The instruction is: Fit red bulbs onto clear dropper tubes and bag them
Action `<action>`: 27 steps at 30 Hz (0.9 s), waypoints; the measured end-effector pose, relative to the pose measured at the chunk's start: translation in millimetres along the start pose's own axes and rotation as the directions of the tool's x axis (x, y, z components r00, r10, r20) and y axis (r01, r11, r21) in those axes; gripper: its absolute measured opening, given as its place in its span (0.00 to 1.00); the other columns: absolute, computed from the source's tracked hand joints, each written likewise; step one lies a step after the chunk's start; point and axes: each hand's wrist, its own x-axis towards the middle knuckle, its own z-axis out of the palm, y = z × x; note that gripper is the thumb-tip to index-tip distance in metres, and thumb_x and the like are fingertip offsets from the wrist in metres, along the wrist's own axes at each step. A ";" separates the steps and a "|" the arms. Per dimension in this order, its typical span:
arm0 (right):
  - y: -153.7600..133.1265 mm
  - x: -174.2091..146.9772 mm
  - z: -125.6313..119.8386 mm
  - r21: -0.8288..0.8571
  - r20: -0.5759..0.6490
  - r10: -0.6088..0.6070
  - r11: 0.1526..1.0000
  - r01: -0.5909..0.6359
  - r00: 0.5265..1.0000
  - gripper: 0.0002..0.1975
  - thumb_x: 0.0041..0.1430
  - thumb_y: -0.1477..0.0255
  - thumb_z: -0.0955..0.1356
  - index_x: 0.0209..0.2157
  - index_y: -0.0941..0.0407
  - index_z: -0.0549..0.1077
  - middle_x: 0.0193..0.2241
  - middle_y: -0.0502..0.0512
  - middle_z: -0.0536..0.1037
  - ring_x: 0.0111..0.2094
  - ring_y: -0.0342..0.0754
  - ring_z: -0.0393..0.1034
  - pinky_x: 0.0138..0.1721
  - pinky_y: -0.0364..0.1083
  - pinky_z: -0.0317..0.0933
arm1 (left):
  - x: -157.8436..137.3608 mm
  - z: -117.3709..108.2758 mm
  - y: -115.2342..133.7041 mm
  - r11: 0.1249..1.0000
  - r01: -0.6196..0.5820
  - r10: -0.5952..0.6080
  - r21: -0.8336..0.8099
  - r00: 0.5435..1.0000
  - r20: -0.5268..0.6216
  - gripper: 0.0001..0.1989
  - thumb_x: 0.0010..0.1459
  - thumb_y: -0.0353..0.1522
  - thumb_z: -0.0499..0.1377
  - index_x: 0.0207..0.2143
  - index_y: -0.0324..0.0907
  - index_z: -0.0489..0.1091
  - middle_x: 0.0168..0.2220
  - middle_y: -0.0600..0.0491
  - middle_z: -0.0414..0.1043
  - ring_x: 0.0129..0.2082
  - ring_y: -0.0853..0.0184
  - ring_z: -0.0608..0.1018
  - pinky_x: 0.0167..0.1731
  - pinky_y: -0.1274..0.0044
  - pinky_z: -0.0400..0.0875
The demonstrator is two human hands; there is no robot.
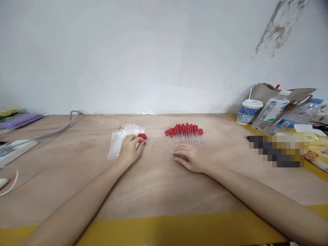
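Observation:
My left hand (pixel 132 147) is closed in a pinch on a red rubber bulb (pixel 144 142), just in front of a few more loose red bulbs (pixel 142 136). Flat clear zip bags (pixel 115 143) lie under and behind that hand. Right beside it, several thin glass tubes (pixel 151 141) without bulbs lie side by side. My right hand (pixel 189 159) has its fingers curled together, and a thin glass tube (pixel 168 149) sticks out leftward from the fingertips. Behind it fans a row of glass droppers (pixel 188 133) with red bulbs on their far ends.
At the right stand a lidded paper cup (pixel 247 112) with a straw and a plastic bottle (pixel 273 111), near a yellow package (pixel 316 150). On the left are a grey cable (pixel 61 129), a white power strip (pixel 23 150) and a purple packet (pixel 20 121). A white wall closes the back.

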 end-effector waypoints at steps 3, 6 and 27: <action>2.4 -2.3 4.2 -0.004 -0.107 0.154 0.988 -0.155 0.982 0.10 0.54 0.67 0.66 0.36 0.56 0.71 0.32 0.56 0.74 0.35 0.48 0.67 0.38 0.49 0.60 | 9.0 3.1 -25.3 0.995 -0.031 0.029 0.100 0.999 0.021 0.10 0.55 0.32 0.53 0.35 0.45 0.74 0.34 0.49 0.66 0.36 0.61 0.68 0.38 0.69 0.64; 3.3 2.7 15.8 0.011 -0.139 0.313 0.949 -0.315 0.940 0.13 0.48 0.64 0.70 0.33 0.57 0.69 0.28 0.52 0.71 0.31 0.46 0.64 0.34 0.46 0.59 | 13.0 7.4 -32.9 0.987 -0.120 0.107 0.104 0.987 0.121 0.10 0.55 0.32 0.54 0.36 0.47 0.74 0.35 0.49 0.64 0.36 0.62 0.66 0.38 0.70 0.64; -18.9 -11.8 1.8 0.110 -0.139 0.178 0.980 -0.163 0.974 0.09 0.61 0.71 0.57 0.37 0.57 0.66 0.31 0.55 0.71 0.33 0.46 0.66 0.33 0.45 0.60 | -29.7 7.6 76.2 0.877 0.042 0.131 -0.479 0.938 0.320 0.11 0.60 0.33 0.50 0.43 0.42 0.67 0.39 0.51 0.72 0.39 0.65 0.74 0.40 0.74 0.67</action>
